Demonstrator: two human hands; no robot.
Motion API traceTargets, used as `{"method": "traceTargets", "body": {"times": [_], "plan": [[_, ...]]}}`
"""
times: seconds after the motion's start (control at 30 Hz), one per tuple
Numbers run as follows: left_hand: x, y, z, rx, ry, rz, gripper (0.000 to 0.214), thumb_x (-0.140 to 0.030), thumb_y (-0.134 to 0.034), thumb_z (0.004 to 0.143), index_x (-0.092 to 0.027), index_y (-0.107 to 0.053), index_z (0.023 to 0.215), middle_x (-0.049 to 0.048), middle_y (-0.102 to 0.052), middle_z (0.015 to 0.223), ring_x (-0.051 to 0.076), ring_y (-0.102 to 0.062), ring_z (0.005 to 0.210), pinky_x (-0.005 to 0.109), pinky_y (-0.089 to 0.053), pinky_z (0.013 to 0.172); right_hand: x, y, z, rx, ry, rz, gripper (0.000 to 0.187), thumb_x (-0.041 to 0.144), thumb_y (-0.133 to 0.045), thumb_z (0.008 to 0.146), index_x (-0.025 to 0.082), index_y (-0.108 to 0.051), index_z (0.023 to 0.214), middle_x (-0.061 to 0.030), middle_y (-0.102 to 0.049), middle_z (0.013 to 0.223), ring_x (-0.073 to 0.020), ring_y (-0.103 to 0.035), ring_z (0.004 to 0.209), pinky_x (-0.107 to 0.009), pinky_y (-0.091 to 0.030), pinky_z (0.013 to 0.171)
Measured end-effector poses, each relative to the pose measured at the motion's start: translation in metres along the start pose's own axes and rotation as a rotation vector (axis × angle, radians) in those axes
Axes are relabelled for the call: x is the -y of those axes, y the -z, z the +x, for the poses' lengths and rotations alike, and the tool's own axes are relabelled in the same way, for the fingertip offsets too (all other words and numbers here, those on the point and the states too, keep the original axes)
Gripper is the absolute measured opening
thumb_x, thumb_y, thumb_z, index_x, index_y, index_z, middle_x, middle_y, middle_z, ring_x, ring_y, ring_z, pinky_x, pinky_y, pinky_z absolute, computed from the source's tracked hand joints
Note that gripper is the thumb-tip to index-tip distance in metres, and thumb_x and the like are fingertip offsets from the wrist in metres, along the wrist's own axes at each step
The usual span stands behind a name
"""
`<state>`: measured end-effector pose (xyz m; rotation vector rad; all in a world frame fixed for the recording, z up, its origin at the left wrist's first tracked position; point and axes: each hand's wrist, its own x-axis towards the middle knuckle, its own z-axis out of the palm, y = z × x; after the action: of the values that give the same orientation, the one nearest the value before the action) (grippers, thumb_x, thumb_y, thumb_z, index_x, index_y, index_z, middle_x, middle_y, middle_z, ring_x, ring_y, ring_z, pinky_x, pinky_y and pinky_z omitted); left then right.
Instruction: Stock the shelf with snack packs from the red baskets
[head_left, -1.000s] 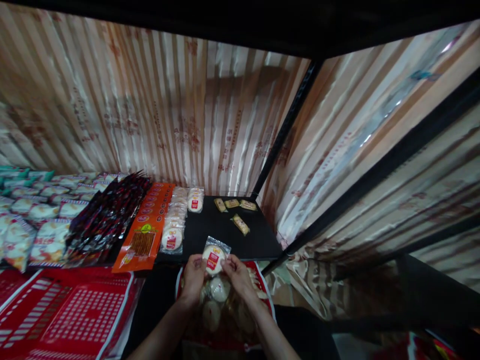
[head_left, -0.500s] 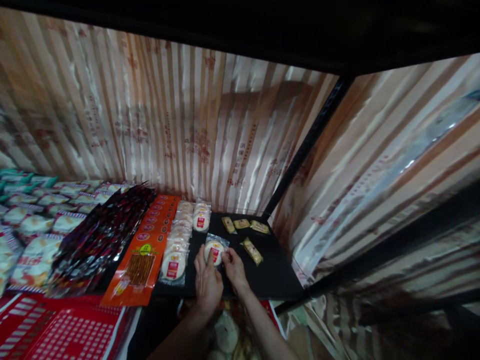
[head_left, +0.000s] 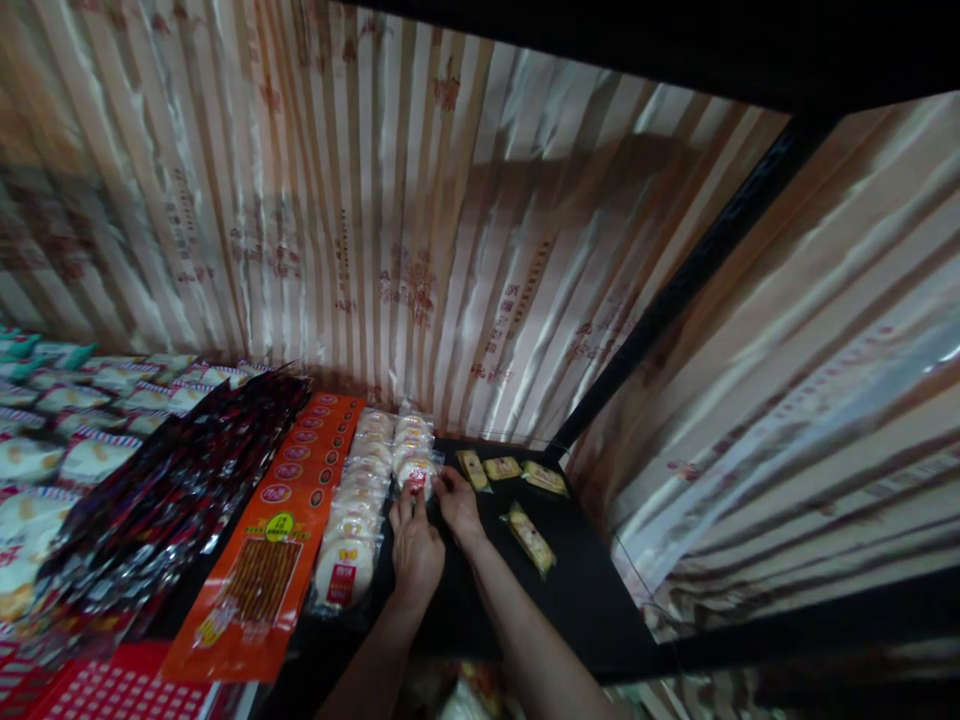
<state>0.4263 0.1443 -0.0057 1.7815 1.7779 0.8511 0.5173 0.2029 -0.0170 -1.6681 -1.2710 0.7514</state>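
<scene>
A clear-wrapped round rice cracker packet (head_left: 415, 474) with a red label lies at the near end of a short row on the black shelf (head_left: 480, 600). My left hand (head_left: 415, 552) grips its near edge, fingers over the wrapper. On the right side of the same packet, the thumb and fingers of my right hand (head_left: 459, 508) are closed at its edge. To the left runs a longer overlapping row of rice cracker packets (head_left: 343, 575). A yellow-wrapped snack bar (head_left: 529, 538) rests right of my right hand, with three more bars (head_left: 502, 468) behind it.
Orange snack-stick packets (head_left: 251, 580) lie left of the crackers, beside a pile of dark shiny packets (head_left: 165, 490) and white snack bags (head_left: 97, 455). A red basket (head_left: 135, 685) sits front left. A black post (head_left: 675, 290) and striped sheeting (head_left: 420, 220) bound the shelf.
Both hands have carried the cracker packet back and left onto the near end of the short row. The camera view has shifted closer to the shelf.
</scene>
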Motion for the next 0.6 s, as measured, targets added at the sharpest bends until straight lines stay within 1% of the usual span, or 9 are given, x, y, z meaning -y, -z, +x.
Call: {"method": "traceTargets", "body": {"times": [0.07,0.17,0.23,0.3,0.37,0.47,0.53,0.6], "plan": [[0.001,-0.002,0.002,-0.003,0.004,-0.004,0.058,0.000,-0.036,0.072,-0.006,-0.046,0.129,0.0132,-0.038,0.141,0.025,-0.036,0.126,0.035,-0.031,0.107,0.003,-0.002,0.005,0.014,-0.001,-0.045,0.021,0.033,-0.050,0.073,0.021,-0.063,0.084,0.0000,-0.066,0.074,-0.0161,-0.059,0.068,-0.027,-0.046,0.065],[0.002,-0.003,0.004,-0.012,0.026,-0.019,0.060,-0.001,-0.037,0.071,-0.009,-0.045,0.130,0.0115,-0.036,0.143,0.025,-0.034,0.128,0.036,-0.032,0.107,0.007,-0.005,0.007,0.019,-0.025,-0.132,0.020,0.028,-0.050,0.074,0.020,-0.063,0.087,-0.0015,-0.068,0.079,-0.0166,-0.061,0.072,-0.027,-0.047,0.070],[0.001,-0.002,0.005,-0.012,0.043,-0.024,0.060,-0.001,-0.037,0.070,-0.010,-0.044,0.130,0.0112,-0.035,0.143,0.025,-0.034,0.128,0.037,-0.033,0.106,0.008,-0.006,0.008,-0.007,-0.039,-0.185,0.020,0.026,-0.052,0.074,0.020,-0.063,0.089,-0.0025,-0.068,0.082,-0.0168,-0.062,0.074,-0.028,-0.047,0.071],[0.001,-0.002,0.006,-0.011,0.049,-0.023,0.060,-0.001,-0.037,0.071,-0.007,-0.043,0.130,0.0131,-0.036,0.143,0.026,-0.035,0.127,0.037,-0.032,0.106,0.008,-0.008,0.010,-0.048,-0.035,-0.213,0.021,0.024,-0.054,0.073,0.020,-0.063,0.091,-0.0030,-0.068,0.085,-0.0168,-0.063,0.076,-0.027,-0.047,0.072],[0.002,-0.004,0.007,-0.019,0.051,-0.021,0.059,-0.002,-0.037,0.071,-0.004,-0.043,0.130,0.0152,-0.037,0.142,0.026,-0.035,0.127,0.038,-0.032,0.106,0.007,-0.011,0.011,-0.067,-0.028,-0.208,0.021,0.023,-0.054,0.073,0.021,-0.062,0.092,-0.0029,-0.068,0.087,-0.0164,-0.063,0.077,-0.027,-0.048,0.073],[0.003,-0.004,0.006,-0.036,0.042,-0.013,0.058,-0.001,-0.038,0.070,-0.004,-0.044,0.128,0.0165,-0.038,0.140,0.027,-0.036,0.126,0.039,-0.033,0.105,0.008,-0.013,0.010,-0.057,-0.047,-0.180,0.022,0.024,-0.054,0.073,0.019,-0.062,0.094,-0.0034,-0.068,0.085,-0.0166,-0.063,0.077,-0.028,-0.048,0.074],[0.003,0.000,0.005,-0.061,0.019,-0.004,0.056,-0.002,-0.039,0.070,-0.005,-0.047,0.126,0.0168,-0.040,0.139,0.027,-0.037,0.125,0.038,-0.035,0.103,0.010,-0.011,0.002,-0.085,-0.045,-0.146,0.026,0.026,-0.053,0.075,0.017,-0.061,0.098,-0.0052,-0.067,0.086,-0.0172,-0.062,0.078,-0.030,-0.048,0.075],[0.003,0.006,0.003,-0.106,-0.016,-0.007,0.047,-0.004,-0.042,0.073,-0.009,-0.054,0.118,0.0157,-0.046,0.133,0.027,-0.039,0.122,0.038,-0.037,0.101,0.012,-0.006,-0.015,-0.145,-0.015,-0.073,0.031,0.031,-0.051,0.078,0.015,-0.058,0.103,-0.0066,-0.066,0.087,-0.0172,-0.062,0.078,-0.030,-0.048,0.076]]}}
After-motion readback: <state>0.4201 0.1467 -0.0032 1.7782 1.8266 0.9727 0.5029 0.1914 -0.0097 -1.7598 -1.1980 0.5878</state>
